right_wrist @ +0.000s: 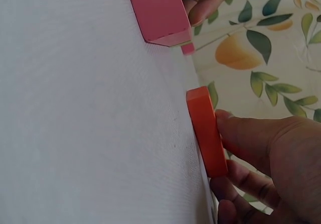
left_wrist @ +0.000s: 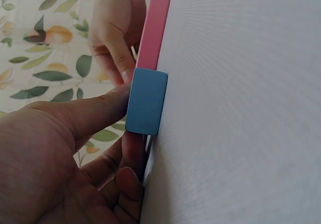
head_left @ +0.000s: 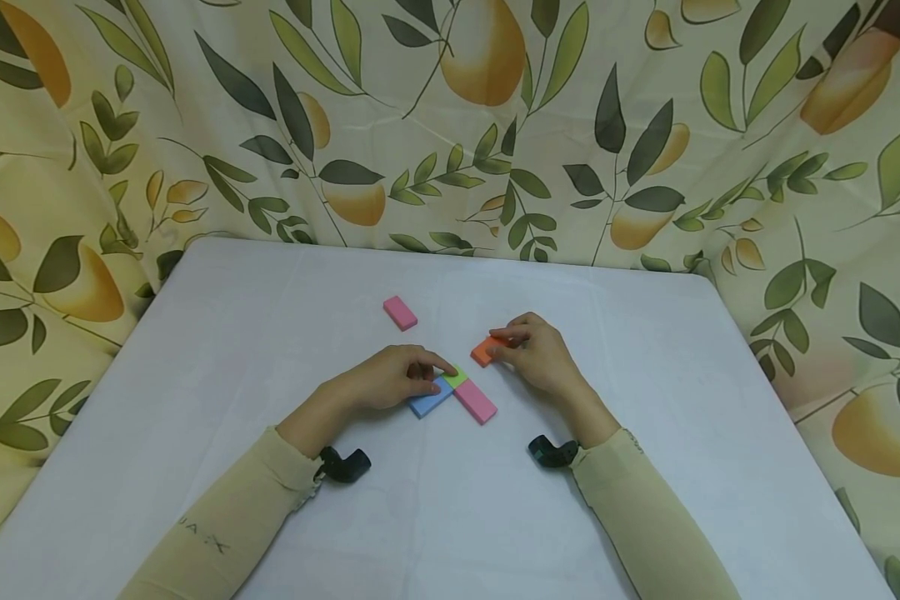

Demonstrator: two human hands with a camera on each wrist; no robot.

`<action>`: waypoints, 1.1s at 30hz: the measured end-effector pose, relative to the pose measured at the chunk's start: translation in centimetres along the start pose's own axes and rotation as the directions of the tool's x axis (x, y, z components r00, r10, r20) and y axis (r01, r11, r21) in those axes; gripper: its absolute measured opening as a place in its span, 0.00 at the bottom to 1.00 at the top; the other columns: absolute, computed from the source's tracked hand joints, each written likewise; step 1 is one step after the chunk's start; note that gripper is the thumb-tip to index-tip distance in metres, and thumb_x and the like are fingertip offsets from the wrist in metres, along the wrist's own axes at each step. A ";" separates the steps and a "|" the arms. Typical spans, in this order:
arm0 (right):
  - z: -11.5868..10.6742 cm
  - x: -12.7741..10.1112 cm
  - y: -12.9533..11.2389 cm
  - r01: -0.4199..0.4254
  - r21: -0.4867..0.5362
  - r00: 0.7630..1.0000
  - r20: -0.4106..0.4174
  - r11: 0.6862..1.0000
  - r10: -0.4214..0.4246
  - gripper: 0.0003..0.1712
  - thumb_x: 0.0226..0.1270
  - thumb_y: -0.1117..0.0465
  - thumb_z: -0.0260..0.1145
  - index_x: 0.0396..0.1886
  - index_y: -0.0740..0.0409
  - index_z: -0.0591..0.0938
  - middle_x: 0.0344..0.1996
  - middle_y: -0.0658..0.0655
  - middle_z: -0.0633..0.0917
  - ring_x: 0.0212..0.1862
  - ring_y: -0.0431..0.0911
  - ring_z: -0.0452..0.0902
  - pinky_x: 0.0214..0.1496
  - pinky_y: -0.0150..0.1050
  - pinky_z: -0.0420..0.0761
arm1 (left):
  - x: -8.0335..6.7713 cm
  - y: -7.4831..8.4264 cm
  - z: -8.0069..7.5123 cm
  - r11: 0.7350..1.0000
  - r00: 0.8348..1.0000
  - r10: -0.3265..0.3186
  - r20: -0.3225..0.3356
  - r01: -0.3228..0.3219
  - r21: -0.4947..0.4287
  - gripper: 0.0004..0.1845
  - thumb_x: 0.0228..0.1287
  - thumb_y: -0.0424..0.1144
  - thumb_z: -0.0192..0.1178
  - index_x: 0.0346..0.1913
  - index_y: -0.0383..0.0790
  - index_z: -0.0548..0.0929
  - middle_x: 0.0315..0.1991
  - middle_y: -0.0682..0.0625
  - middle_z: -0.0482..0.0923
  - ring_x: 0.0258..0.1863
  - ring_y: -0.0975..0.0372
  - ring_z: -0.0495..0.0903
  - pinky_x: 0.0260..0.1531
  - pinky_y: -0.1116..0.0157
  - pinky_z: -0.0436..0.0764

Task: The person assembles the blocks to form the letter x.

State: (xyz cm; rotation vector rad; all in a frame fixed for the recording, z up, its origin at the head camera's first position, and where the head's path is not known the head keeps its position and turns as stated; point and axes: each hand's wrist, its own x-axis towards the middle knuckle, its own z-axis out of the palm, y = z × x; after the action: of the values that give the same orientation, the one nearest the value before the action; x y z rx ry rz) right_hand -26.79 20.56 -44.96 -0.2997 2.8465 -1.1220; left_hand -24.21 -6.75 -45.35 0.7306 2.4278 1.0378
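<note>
Blocks: 2 pink (head_left: 475, 401) (head_left: 400, 312), 1 blue (head_left: 429, 397), 1 green (head_left: 455, 377), 1 orange (head_left: 485, 351) pinched by right grip (head_left: 536, 354); left grip (head_left: 393, 377) presses blue.

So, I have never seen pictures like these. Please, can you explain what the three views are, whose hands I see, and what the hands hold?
No machine here: a person works with two bare hands at a white table. The wide picture comes from a camera on the head, looking down. The other two come from small cameras worn on the wrists, so they look tilted and very close.

On the table lie small flat blocks. A blue block, a green block and a pink block sit together in the middle. A second pink block lies apart, farther back.

The left hand touches the blue block; its fingers press one edge. The right hand holds an orange block by its edge, flat on the table, near the group but apart from it.
</note>
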 end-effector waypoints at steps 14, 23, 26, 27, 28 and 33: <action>0.3 0.0 -0.1 -0.031 -0.006 0.999 0.029 0.999 0.032 0.18 0.58 0.52 0.73 0.50 0.46 0.86 0.44 0.48 0.76 0.46 0.47 0.72 0.44 0.40 0.71 | -0.1 0.2 -0.1 1.000 1.000 -0.011 0.000 0.011 -0.005 0.16 0.66 0.47 0.62 0.55 0.65 0.81 0.39 0.57 0.76 0.40 0.61 0.74 0.41 0.63 0.76; 0.3 -0.1 -0.2 -0.022 -0.006 0.999 0.027 1.000 0.022 0.18 0.59 0.52 0.73 0.50 0.46 0.86 0.44 0.48 0.76 0.45 0.47 0.72 0.44 0.40 0.72 | -0.1 0.2 -0.1 1.000 1.000 -0.010 0.001 0.010 0.003 0.16 0.66 0.47 0.62 0.56 0.65 0.80 0.38 0.57 0.76 0.40 0.62 0.74 0.40 0.63 0.75; 0.4 -0.1 -0.3 -0.017 -0.010 0.999 0.028 1.000 0.018 0.19 0.58 0.51 0.73 0.50 0.46 0.86 0.44 0.48 0.76 0.46 0.46 0.72 0.44 0.40 0.72 | 0.0 0.1 -0.1 1.000 1.000 -0.013 0.000 0.013 0.003 0.16 0.66 0.47 0.62 0.56 0.65 0.80 0.38 0.57 0.76 0.40 0.62 0.74 0.40 0.63 0.75; 0.5 -0.1 -0.3 -0.016 -0.010 0.999 0.028 1.000 0.016 0.19 0.58 0.51 0.73 0.50 0.46 0.86 0.44 0.48 0.76 0.46 0.46 0.72 0.44 0.40 0.71 | 0.0 0.1 -0.1 1.000 1.000 -0.013 0.000 0.013 0.002 0.16 0.66 0.47 0.62 0.56 0.66 0.80 0.38 0.57 0.76 0.40 0.62 0.74 0.40 0.63 0.75; 0.5 -0.1 -0.3 -0.015 -0.010 1.000 0.027 1.000 0.015 0.19 0.57 0.50 0.73 0.49 0.46 0.87 0.44 0.48 0.76 0.46 0.46 0.72 0.45 0.40 0.71 | 0.0 0.1 0.0 1.000 1.000 -0.012 0.000 0.012 0.001 0.16 0.66 0.47 0.62 0.55 0.66 0.80 0.38 0.57 0.76 0.40 0.62 0.74 0.40 0.63 0.75; 0.8 -0.1 -0.4 -0.009 -0.003 0.999 0.031 1.000 0.009 0.19 0.57 0.50 0.74 0.49 0.47 0.87 0.44 0.47 0.77 0.46 0.46 0.72 0.45 0.40 0.71 | 0.0 0.0 0.0 1.000 1.000 0.005 0.003 -0.005 -0.005 0.16 0.66 0.46 0.62 0.56 0.65 0.81 0.38 0.57 0.76 0.39 0.62 0.74 0.40 0.63 0.76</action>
State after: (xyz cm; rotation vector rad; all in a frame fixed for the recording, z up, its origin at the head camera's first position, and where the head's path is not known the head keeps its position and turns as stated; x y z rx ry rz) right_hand -26.51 19.78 -45.22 -0.3011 2.8199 -1.1026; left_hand -24.22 -6.75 -45.32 0.7365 2.4218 1.0433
